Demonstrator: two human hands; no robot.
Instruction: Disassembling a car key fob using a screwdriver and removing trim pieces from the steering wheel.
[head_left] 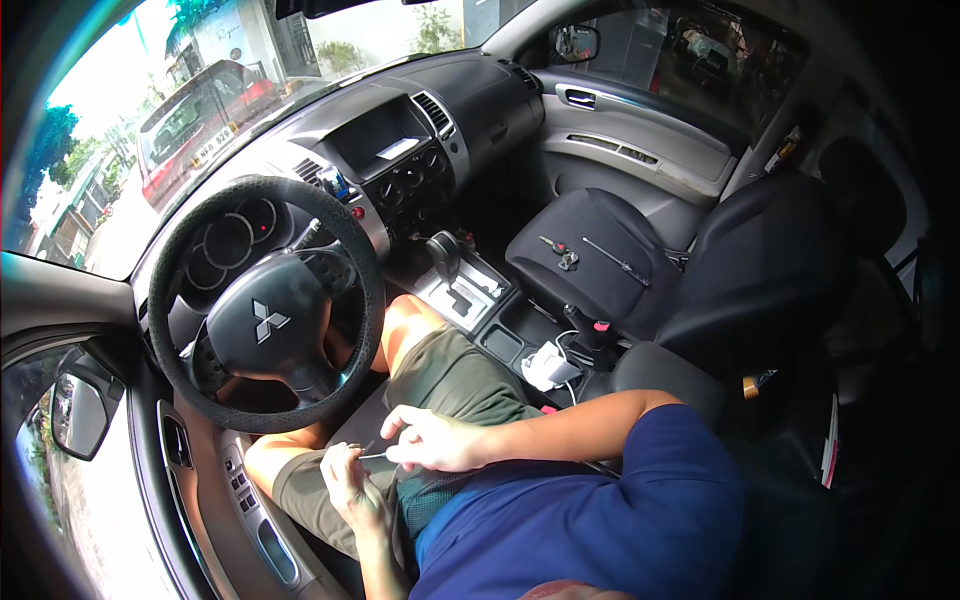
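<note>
A thin, pale, rod-like piece [373, 456] spans the short gap between my two hands, above my lap; its kind is too small to tell. Its left end is pinched in the closed fingers of my left hand [350, 485]. At the other end, my right hand [437, 441] grips it between thumb and fingers, with some fingers raised and bent. Below the hands are my olive shorts [455, 375]. The steering wheel [268, 305] stands just beyond them, touched by neither hand.
On the passenger seat [600, 225] lie a key bunch [565, 255] and a slim rod-shaped tool [615, 260]. A white charger with cable [548, 368] sits on the centre console, behind the gear lever [443, 255]. The driver's door [240, 480] is close on the left.
</note>
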